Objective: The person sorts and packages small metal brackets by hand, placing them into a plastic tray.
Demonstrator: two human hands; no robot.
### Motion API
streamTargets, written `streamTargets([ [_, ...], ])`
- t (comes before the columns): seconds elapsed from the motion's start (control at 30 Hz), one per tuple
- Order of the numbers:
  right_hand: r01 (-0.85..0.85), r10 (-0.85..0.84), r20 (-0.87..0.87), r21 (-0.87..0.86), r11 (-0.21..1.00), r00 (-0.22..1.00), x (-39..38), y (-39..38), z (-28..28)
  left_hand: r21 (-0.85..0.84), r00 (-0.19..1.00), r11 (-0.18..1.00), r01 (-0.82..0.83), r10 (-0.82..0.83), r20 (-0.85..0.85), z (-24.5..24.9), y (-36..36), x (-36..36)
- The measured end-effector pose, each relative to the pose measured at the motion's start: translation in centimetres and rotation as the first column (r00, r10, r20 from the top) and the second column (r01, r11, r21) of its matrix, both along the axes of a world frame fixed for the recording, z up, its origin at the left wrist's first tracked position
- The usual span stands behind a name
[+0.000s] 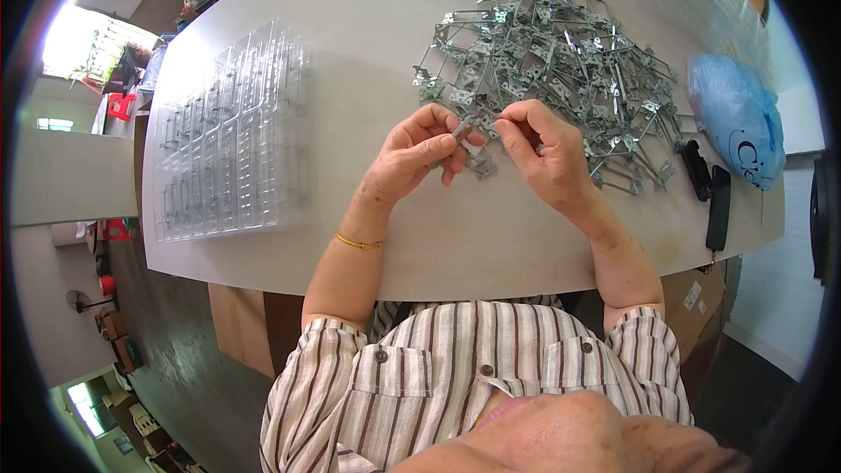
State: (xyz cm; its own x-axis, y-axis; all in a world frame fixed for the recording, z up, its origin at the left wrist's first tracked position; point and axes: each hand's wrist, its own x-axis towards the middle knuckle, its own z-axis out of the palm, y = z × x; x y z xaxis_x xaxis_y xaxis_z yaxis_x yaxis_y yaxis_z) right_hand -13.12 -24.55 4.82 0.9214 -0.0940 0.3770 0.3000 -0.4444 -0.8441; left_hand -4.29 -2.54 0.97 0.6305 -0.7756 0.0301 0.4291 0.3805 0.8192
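My left hand [419, 151] is closed, thumb against fingers, on a small silvery metal bracket piece [462, 130] with a thin rod. Just to its right, my right hand [550, 153] pinches a thin end of metal between thumb and forefinger; whether it belongs to the same piece is hard to see. Another bit of metal [480, 165] shows under the left fingertips. Beyond both hands spreads a tangled heap of metal brackets [543, 61], flat punched plates joined by rods.
On the left of the pale table [350, 61] stand clear plastic trays [232, 136] with metal pieces in their slots. At the right lie a blue plastic bag [738, 118] and two black objects [718, 210]. Cardboard boxes [238, 324] sit below the table edge.
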Motion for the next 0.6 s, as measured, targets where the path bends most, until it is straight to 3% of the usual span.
streamTargets([
  [0.07,-0.009,0.009,-0.016,-0.028,1.0,1.0,0.0,-0.2,-0.2,0.024,0.999,0.999,-0.022,0.022,0.026,-0.1,0.0,0.0],
  [0.27,-0.037,0.063,-0.15,0.171,0.985,0.987,-0.2,0.2,0.2,0.243,0.992,0.969,-0.049,0.019,0.126,0.6,0.2,-0.1],
  [0.37,-0.086,0.232,-0.345,0.391,0.916,0.909,-0.2,-0.2,1.1,0.293,0.995,0.956,-0.002,-0.027,0.093,1.0,0.1,-0.1],
  [0.6,-0.128,0.387,-0.406,0.535,0.835,0.828,0.1,-0.5,0.7,0.383,0.99,0.923,-0.041,-0.014,0.141,1.8,-0.1,-0.9],
])
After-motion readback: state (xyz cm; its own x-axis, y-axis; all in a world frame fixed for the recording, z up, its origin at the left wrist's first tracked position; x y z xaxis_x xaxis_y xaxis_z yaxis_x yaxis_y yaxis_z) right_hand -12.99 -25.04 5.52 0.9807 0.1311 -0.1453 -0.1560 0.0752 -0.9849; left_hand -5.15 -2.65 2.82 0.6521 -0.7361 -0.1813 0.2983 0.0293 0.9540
